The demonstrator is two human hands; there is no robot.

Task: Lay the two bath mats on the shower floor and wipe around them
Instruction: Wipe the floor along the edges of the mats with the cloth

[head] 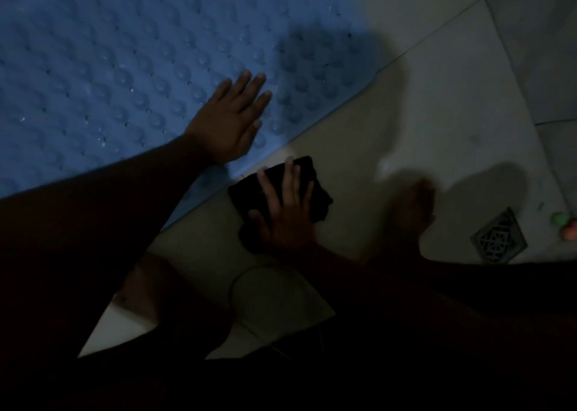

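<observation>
A blue bath mat (pixel 125 67) with rounded bumps and small holes lies flat on the pale tiled shower floor (pixel 374 148), filling the upper left. My left hand (pixel 232 118) rests palm down on the mat near its lower edge, fingers spread. Just below that edge, my right hand (pixel 285 211) presses flat on a dark folded cloth (pixel 315 192) that lies on the tiles beside the mat. Only one mat is in view. The scene is dim.
My bare right foot (pixel 412 211) stands on the tiles right of the cloth. A square metal floor drain (pixel 498 239) sits further right, with small green and orange objects (pixel 565 225) at the right edge. A tile joint runs diagonally at the upper right.
</observation>
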